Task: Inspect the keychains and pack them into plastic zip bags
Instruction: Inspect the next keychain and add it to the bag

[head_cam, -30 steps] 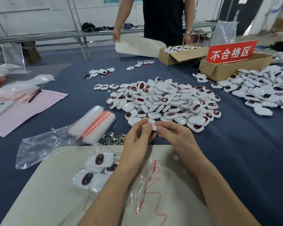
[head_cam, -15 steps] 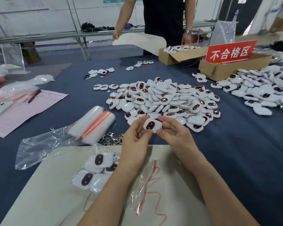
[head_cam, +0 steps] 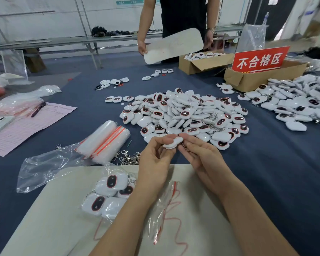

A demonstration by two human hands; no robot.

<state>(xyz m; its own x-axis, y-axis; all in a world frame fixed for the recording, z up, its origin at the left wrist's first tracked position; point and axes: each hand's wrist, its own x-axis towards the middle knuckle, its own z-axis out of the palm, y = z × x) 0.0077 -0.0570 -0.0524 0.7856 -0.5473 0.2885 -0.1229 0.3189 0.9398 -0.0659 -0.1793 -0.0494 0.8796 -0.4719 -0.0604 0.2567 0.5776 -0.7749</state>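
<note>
While left hand [head_cam: 155, 159] pinches white keychain [head_cam: 173, 143], face hidden, right hand [head_cam: 201, 156] at its ring [head_cam: 185, 147], grip unclear.

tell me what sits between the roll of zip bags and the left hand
In the head view, a small heap of loose metal clasps lies on the blue cloth between the roll of zip bags and the left hand.
</note>
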